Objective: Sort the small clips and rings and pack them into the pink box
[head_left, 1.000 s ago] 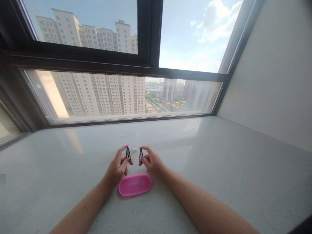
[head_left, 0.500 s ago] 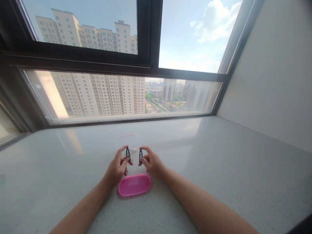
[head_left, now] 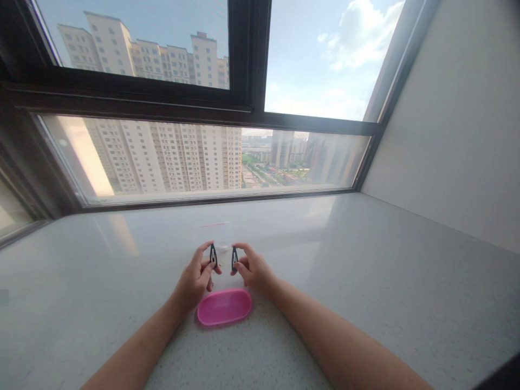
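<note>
Between the thumb and index finger of my left hand (head_left: 197, 275) is a black snap hair clip (head_left: 213, 255), held upright by its two ends. My right hand (head_left: 252, 266) pinches a second black hair clip (head_left: 234, 259) the same way, a short gap to the right of the first. Both clips are above the sill, facing me. Just below my hands lies an oval pink tray (head_left: 225, 307) with nothing visible in it. Behind the clips, a clear zip bag (head_left: 216, 232) with a pink seal line lies flat, partly hidden by my fingers.
The pale speckled sill (head_left: 365, 281) stretches to both sides. A dark window frame (head_left: 219, 201) borders its far edge, with tall buildings outside. On the right rises a white wall (head_left: 455, 130).
</note>
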A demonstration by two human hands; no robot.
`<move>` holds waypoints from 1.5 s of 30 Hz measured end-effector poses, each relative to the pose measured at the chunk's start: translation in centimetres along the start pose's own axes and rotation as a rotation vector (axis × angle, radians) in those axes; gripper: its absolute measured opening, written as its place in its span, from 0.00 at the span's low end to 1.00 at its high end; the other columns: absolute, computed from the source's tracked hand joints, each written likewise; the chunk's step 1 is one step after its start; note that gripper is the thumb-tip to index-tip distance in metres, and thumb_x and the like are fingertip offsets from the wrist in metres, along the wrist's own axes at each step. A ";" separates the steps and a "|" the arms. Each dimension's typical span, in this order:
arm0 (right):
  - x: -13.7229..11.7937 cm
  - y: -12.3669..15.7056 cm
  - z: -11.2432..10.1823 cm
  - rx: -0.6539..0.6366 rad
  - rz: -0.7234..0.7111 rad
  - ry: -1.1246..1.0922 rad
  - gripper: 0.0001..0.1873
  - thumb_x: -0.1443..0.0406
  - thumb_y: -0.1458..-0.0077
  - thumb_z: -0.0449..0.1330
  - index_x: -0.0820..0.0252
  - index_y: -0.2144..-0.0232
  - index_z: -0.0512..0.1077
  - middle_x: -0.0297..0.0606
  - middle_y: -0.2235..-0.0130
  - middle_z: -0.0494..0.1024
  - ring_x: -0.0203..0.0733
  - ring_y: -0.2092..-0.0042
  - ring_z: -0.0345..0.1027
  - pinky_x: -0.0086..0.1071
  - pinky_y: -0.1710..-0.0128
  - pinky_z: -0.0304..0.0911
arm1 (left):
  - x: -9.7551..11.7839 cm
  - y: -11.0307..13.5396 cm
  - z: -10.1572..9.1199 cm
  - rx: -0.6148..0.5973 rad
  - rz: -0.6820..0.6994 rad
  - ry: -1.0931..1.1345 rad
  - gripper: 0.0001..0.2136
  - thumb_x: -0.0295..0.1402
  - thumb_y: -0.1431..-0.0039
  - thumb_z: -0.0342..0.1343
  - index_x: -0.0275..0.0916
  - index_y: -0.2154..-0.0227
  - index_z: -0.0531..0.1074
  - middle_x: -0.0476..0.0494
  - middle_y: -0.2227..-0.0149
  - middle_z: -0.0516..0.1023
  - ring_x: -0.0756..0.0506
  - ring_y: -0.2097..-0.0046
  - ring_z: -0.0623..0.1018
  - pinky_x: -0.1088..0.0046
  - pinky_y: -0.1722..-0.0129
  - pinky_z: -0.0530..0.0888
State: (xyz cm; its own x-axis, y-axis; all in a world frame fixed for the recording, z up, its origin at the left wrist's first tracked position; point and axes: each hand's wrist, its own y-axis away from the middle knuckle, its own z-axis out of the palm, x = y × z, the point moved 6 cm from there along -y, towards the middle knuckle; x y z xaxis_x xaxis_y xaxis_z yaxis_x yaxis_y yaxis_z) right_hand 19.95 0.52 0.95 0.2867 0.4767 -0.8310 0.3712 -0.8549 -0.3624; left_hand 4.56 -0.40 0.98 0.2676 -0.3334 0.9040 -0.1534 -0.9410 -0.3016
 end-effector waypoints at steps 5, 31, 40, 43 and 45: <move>0.1 0.0 0.0 0.000 0.006 -0.011 0.22 0.70 0.47 0.50 0.55 0.49 0.56 0.30 0.73 0.76 0.28 0.83 0.56 0.21 0.81 0.55 | -0.1 0.0 0.0 -0.001 0.000 0.002 0.23 0.33 0.42 0.45 0.45 0.44 0.50 0.52 0.73 0.73 0.55 0.85 0.66 0.78 0.82 0.69; 0.5 -0.1 0.1 -0.013 0.033 -0.009 0.22 0.70 0.47 0.50 0.56 0.49 0.55 0.31 0.72 0.76 0.28 0.83 0.56 0.21 0.81 0.56 | 0.2 0.0 0.1 -0.004 -0.006 0.011 0.23 0.32 0.42 0.45 0.44 0.44 0.50 0.52 0.74 0.72 0.55 0.85 0.66 0.77 0.81 0.70; 0.3 -0.1 0.0 -0.008 0.033 -0.014 0.22 0.70 0.47 0.50 0.56 0.49 0.56 0.31 0.72 0.76 0.27 0.83 0.56 0.21 0.81 0.56 | 0.2 0.1 0.0 0.000 -0.003 0.001 0.23 0.32 0.42 0.45 0.44 0.43 0.50 0.51 0.72 0.73 0.56 0.85 0.66 0.77 0.81 0.70; 0.2 0.0 0.0 -0.005 0.032 -0.010 0.22 0.70 0.47 0.50 0.56 0.49 0.56 0.31 0.72 0.76 0.27 0.83 0.56 0.21 0.81 0.55 | 0.2 0.1 0.0 -0.001 -0.006 0.003 0.23 0.32 0.42 0.45 0.44 0.43 0.51 0.51 0.72 0.73 0.56 0.85 0.66 0.77 0.81 0.70; 0.1 0.0 0.0 -0.012 0.031 -0.010 0.22 0.70 0.47 0.50 0.56 0.49 0.56 0.31 0.72 0.76 0.28 0.83 0.56 0.21 0.81 0.55 | 0.2 0.0 0.0 -0.004 -0.004 0.004 0.23 0.32 0.42 0.45 0.44 0.43 0.50 0.52 0.73 0.73 0.55 0.85 0.66 0.77 0.81 0.70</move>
State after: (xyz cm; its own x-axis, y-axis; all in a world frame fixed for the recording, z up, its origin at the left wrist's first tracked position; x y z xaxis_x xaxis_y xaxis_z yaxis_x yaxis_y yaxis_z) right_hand 19.99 0.62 0.85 0.2896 0.4475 -0.8461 0.3730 -0.8668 -0.3308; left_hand 4.64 -0.48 1.15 0.2642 -0.3296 0.9064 -0.1561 -0.9420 -0.2971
